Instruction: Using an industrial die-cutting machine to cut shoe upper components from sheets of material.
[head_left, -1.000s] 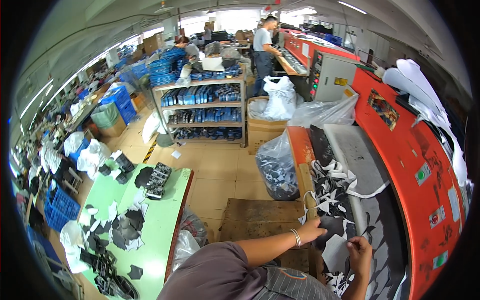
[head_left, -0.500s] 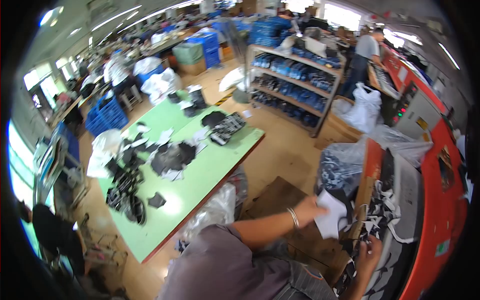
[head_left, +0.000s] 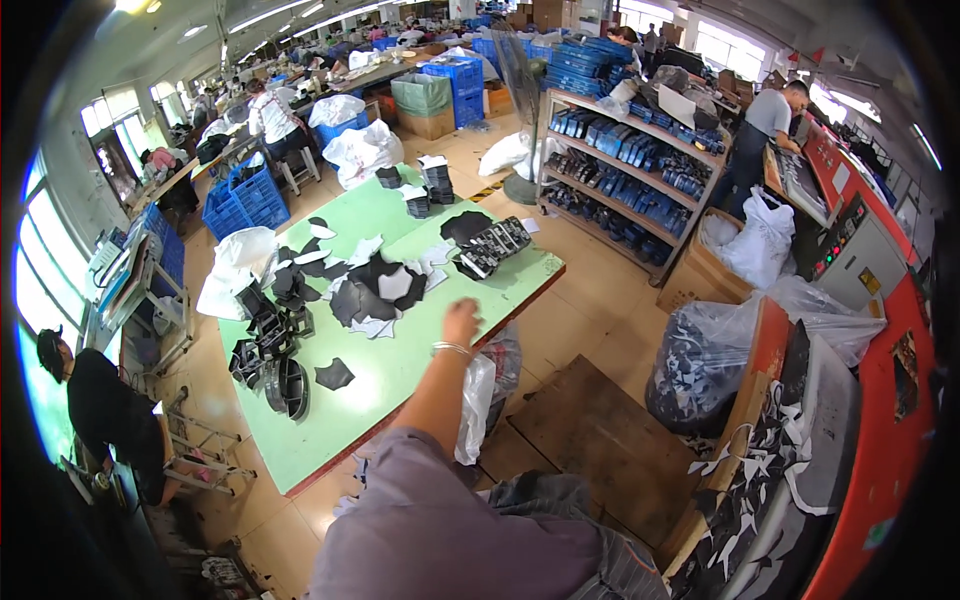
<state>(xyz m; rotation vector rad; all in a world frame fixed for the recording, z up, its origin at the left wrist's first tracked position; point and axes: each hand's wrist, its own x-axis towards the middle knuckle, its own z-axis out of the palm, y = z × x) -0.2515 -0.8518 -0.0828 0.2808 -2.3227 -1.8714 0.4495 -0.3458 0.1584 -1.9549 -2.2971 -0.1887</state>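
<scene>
My left hand (head_left: 461,322), with pale bands round the wrist, is over the right edge of a green-topped table (head_left: 385,395). No piece shows in it; its fingers are bunched and too unclear to read. Just beyond it, a white cut piece (head_left: 396,284) rests on a pile of dark sheet pieces (head_left: 358,302). Black strip-walled frames, perhaps cutting dies (head_left: 285,387), stand at the table's near left, and another black frame (head_left: 494,246) lies toward the far right corner. A single dark piece (head_left: 334,375) lies apart. My right hand is out of view.
On my right runs a red machine (head_left: 872,420) with black and white scraps (head_left: 752,485) along its bed. A bag of scraps (head_left: 700,360) stands beside it. Farther off are a shelf rack (head_left: 625,180) and a person (head_left: 765,125) at another machine.
My left hand has swung left from the machine side to the table and no longer shows the white piece it held. A white piece now lies on the dark pile. My right hand has left view.
</scene>
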